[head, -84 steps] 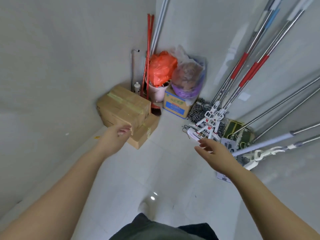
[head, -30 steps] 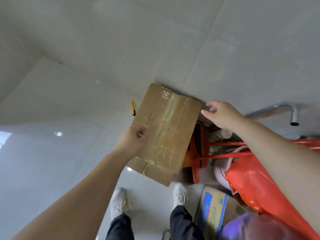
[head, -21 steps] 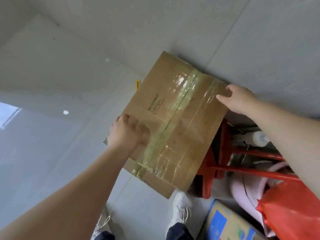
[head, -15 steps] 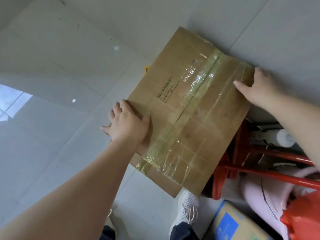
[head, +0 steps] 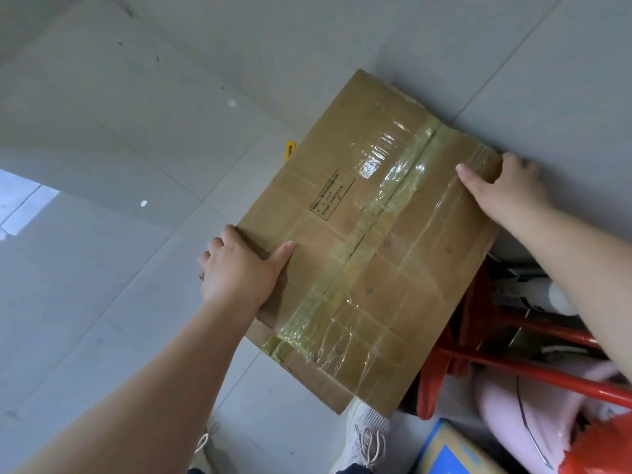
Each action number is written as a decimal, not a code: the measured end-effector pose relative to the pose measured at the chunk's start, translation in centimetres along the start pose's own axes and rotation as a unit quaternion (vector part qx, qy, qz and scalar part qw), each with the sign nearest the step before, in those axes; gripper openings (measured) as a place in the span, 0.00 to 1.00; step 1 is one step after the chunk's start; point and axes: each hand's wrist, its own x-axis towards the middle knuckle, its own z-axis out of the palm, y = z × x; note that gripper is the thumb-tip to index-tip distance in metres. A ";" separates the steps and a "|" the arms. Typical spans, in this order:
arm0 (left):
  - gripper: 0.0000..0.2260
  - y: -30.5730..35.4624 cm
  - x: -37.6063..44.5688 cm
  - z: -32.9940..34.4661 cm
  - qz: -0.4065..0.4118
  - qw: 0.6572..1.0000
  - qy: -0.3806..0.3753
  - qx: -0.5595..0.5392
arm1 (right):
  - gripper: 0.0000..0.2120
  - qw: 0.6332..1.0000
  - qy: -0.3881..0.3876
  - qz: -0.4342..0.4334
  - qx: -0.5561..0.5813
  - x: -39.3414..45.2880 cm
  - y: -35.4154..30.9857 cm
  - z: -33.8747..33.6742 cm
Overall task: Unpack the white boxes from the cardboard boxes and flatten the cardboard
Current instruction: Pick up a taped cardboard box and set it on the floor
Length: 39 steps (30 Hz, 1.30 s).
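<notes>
Both hands (head: pixel 239 268) gripping taped cardboard box (head: pixel 369 241) edges.

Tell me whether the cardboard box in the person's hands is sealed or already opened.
Sealed. The cardboard box has clear tape running unbroken along its centre seam, flaps flat and closed, with the left hand and right hand gripping opposite edges.

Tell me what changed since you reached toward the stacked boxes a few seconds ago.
Both hands took hold of one cardboard box and lifted it off the stack toward the body: left hand on its near-left edge, right hand on the far-right corner. Tape still seals it; the yellow cutter stays on the floor.
</notes>
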 end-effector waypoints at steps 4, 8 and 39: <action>0.40 -0.1 0.3 -0.1 0.006 1.000 0.001 -0.014 | 0.44 1.000 -0.003 0.005 0.000 0.4 -0.1 -0.3; 0.38 -0.2 0.5 -0.3 0.008 0.999 0.006 -0.031 | 0.43 1.000 -0.002 0.008 0.010 0.2 -0.5 -0.8; 0.36 -30.6 12.1 -33.0 -0.071 0.980 0.166 -0.077 | 0.43 0.993 -0.002 -0.093 0.073 -21.8 -43.3 2.5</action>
